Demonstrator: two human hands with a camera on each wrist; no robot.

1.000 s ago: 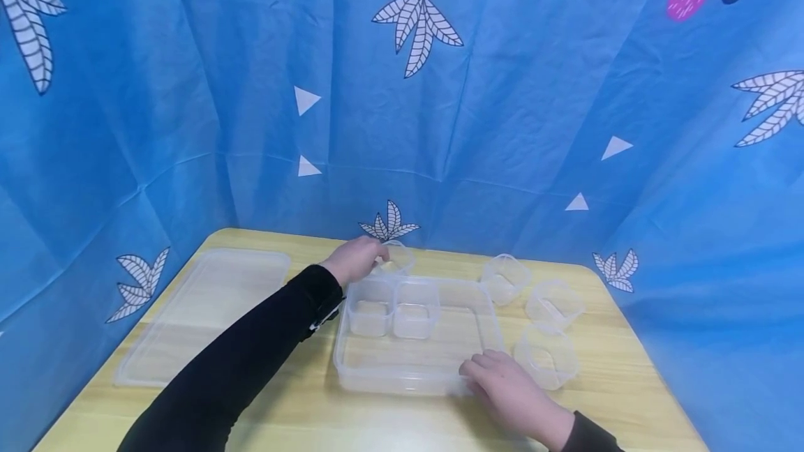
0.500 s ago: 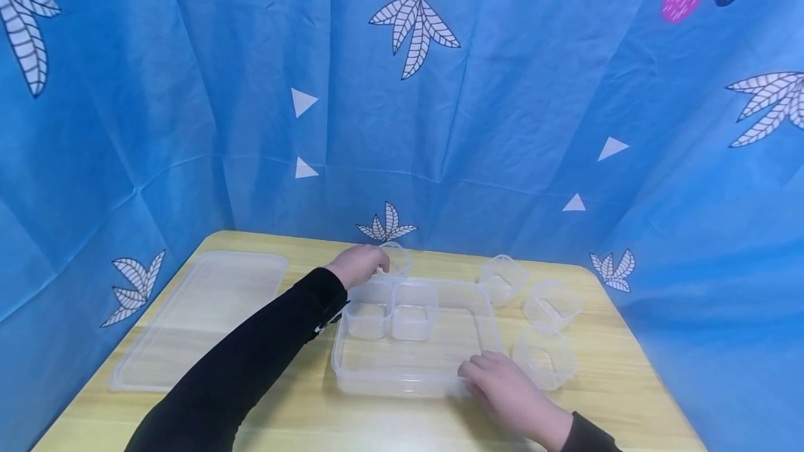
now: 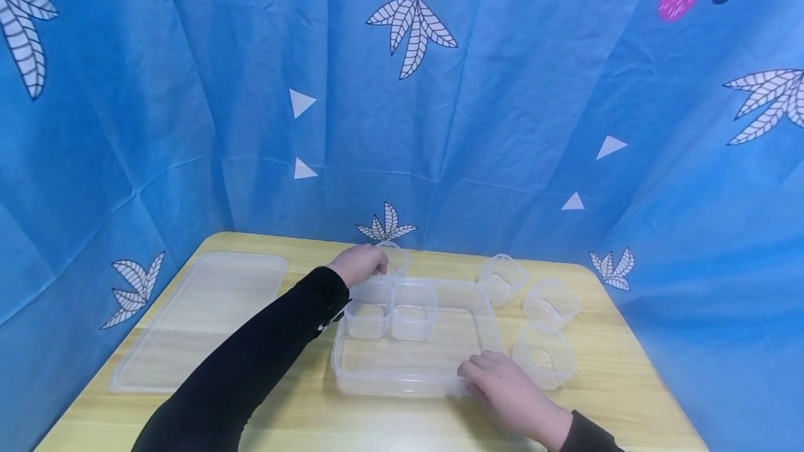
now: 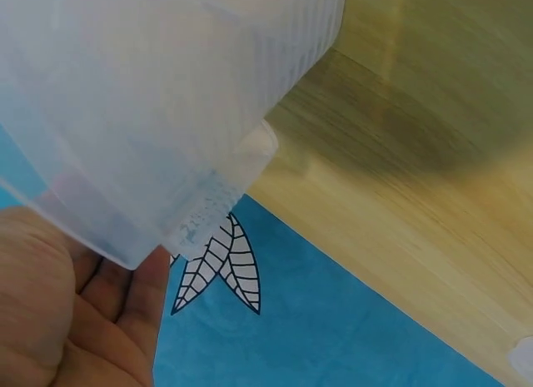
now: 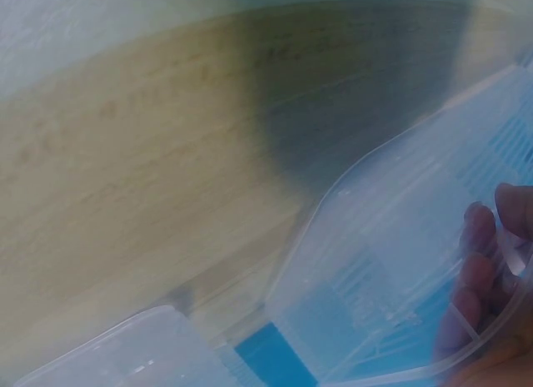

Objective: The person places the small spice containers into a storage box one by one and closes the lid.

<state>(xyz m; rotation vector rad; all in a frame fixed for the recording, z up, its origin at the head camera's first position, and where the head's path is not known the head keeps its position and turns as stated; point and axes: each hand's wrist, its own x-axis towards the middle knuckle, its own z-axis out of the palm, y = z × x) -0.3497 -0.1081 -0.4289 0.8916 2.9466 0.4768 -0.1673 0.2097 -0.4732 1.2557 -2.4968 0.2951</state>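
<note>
A large clear plastic container (image 3: 411,388) sits mid-table, with two small clear containers (image 3: 368,316) side by side in its back left. My left hand (image 3: 359,264) is past its far left corner, gripping the edge of another small clear container (image 3: 397,257). In the left wrist view, a translucent plastic corner (image 4: 125,229) lies between the left thumb and fingers. My right hand (image 3: 505,389) grips the large container's near right corner. The right wrist view has its fingers (image 5: 479,275) bent over the clear rim. The left forearm hides part of the large container's left side.
Three more small clear containers stand to the right: one at the back (image 3: 502,279), one beside it (image 3: 553,304), and one nearer (image 3: 544,358). A flat clear lid (image 3: 207,312) lies at the table's left. Blue patterned curtain (image 3: 402,124) closes off the back and sides.
The view shifts slightly. My left hand stays at the small container, its fingers barely moving. The right hand keeps its place on the large container.
</note>
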